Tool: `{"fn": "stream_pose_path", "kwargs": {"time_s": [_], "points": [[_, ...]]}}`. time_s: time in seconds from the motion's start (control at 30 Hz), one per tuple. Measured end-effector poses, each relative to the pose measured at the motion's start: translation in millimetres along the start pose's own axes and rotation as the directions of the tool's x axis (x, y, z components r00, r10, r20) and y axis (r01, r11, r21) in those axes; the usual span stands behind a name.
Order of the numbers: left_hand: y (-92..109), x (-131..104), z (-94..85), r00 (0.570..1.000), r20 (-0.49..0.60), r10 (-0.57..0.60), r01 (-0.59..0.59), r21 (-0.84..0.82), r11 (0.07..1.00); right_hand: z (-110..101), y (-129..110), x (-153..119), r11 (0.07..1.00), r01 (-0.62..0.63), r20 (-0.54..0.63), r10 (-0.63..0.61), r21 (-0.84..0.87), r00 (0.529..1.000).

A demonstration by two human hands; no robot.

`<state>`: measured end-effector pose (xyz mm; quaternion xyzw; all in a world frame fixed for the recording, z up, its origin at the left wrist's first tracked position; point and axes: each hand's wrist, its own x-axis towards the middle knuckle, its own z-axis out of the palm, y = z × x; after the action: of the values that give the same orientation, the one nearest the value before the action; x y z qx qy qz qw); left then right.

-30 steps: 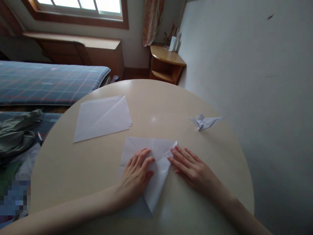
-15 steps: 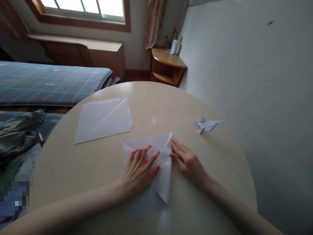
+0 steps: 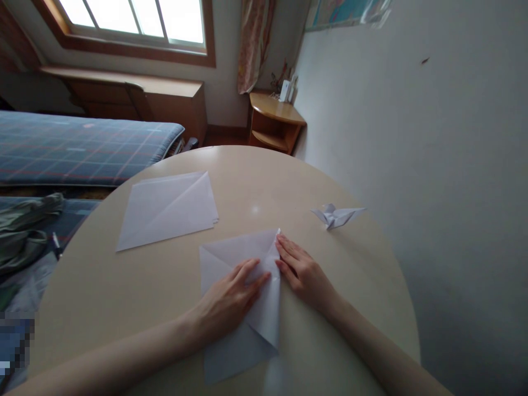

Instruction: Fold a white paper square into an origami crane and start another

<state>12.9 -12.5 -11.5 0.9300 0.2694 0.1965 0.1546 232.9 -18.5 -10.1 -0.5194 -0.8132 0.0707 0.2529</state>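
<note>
no readable text, labels, brands, numbers or signs, plain white paper (image 3: 235, 247), poster (image 3: 336, 11) without legible lettering

Home bedroom; plaid mattress (image 3: 82, 148); curtained window (image 3: 132, 22)

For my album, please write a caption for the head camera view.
Two bare hands press creased white paper on a round cream table, near a folded white paper bird.

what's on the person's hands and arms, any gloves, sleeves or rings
Both hands, left and right, are bare: no gloves, and no rings or watch to be seen. The forearms show no sleeves as far as the picture reaches.
</note>
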Motion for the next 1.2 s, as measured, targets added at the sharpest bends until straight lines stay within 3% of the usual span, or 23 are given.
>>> {"fn": "stream_pose_path", "kwargs": {"time_s": [0.47, 1.2], "points": [[-0.9, 0.0, 1.3, 0.999, -0.030, 0.018, -0.017, 0.040, 0.999, 1.7, 1.8, 0.2, 0.997, 0.021, 0.064, -0.016, -0.081, 0.998], [0.1, 1.5, -2.1, 0.999, -0.033, 0.008, -0.007, 0.046, 0.999, -2.1, -0.1, 2.1, 0.998, 0.010, 0.083, -0.005, -0.066, 0.997]]}}
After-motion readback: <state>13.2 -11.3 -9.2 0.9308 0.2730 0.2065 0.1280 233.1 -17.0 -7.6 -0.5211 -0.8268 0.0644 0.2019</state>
